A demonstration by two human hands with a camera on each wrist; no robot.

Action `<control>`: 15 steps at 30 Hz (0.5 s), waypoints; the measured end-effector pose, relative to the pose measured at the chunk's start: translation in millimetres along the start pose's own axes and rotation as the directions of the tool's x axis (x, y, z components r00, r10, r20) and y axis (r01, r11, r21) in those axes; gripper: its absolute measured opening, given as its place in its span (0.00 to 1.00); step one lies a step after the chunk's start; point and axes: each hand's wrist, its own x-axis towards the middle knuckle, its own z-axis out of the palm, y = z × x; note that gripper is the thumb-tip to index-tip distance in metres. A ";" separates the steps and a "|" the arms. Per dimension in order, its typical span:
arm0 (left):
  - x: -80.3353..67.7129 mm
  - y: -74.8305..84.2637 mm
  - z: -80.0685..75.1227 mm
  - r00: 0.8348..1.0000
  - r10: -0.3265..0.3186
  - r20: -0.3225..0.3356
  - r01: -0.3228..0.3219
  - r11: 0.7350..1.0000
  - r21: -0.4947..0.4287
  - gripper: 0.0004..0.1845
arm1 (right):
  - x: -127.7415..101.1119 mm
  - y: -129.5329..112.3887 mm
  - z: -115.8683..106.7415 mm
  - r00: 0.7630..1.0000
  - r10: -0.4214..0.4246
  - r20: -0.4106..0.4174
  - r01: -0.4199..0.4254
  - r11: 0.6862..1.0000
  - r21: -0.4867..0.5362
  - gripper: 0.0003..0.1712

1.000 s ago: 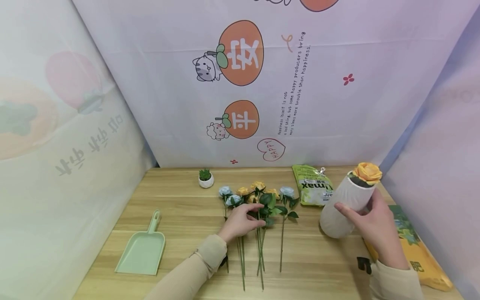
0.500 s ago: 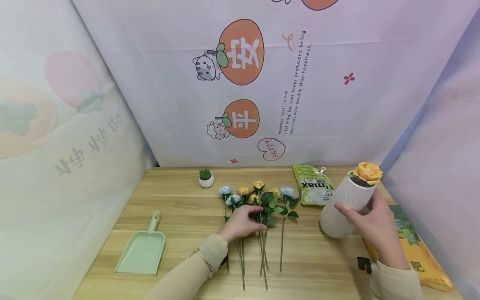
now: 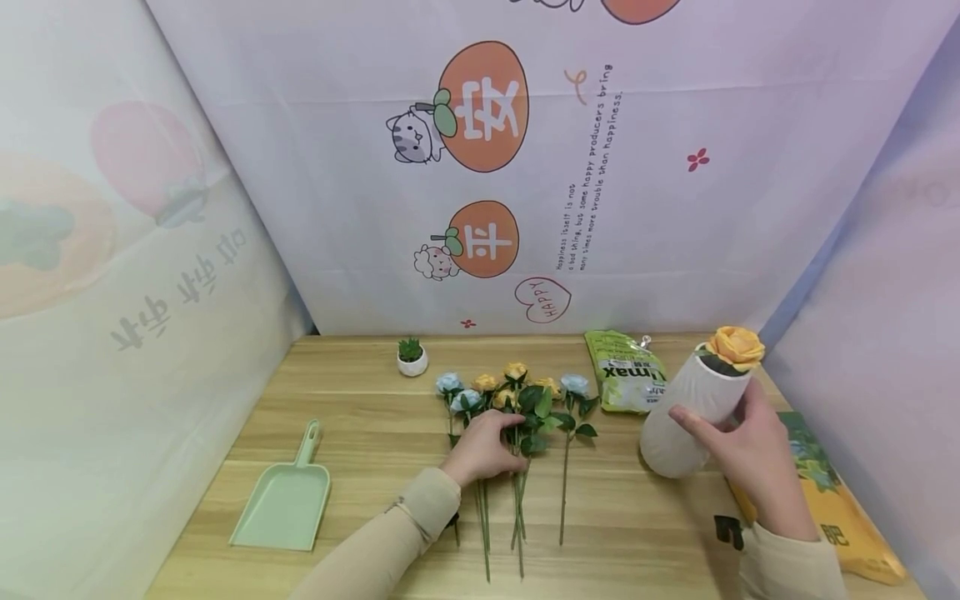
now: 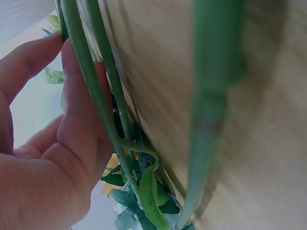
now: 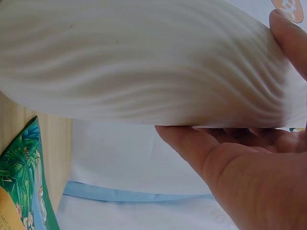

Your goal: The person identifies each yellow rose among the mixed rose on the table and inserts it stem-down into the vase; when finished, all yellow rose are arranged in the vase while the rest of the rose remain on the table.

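Observation:
My right hand point(image 3: 757, 454) grips a white vase point(image 3: 686, 421) with a rippled surface, its mouth leaning to the right. One yellow rose point(image 3: 735, 348) pokes out of the vase's mouth. Near the table's middle, my left hand point(image 3: 483, 447) reaches among several yellow and blue roses lying with their stems towards me. Thumb and index finger pinch a green stem, as the left wrist view shows, and this stem leads to a yellow rose point(image 3: 515, 372). Blue roses point(image 3: 466, 401) lie just left of it. Another blue rose point(image 3: 574, 384) lies separately on the right.
A light green dustpan point(image 3: 288, 500) lies at left. Behind the roses stand a small potted succulent point(image 3: 412, 358) and a green pouch point(image 3: 628, 375) with a clip. A yellow-green bag point(image 3: 847, 517) lies under the right forearm, beside a black object point(image 3: 728, 531). Fabric walls surround the table.
My left hand shifts slightly, and the pinched rose's stem end swings right, then back left. The right hand and the vase stay nearly still.

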 end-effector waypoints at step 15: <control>-3.3 -5.1 0.9 0.996 -0.058 -0.065 0.043 0.974 -0.222 0.38 | 0.9 -0.5 -0.2 1.000 -0.003 -0.004 0.003 1.000 -0.004 0.60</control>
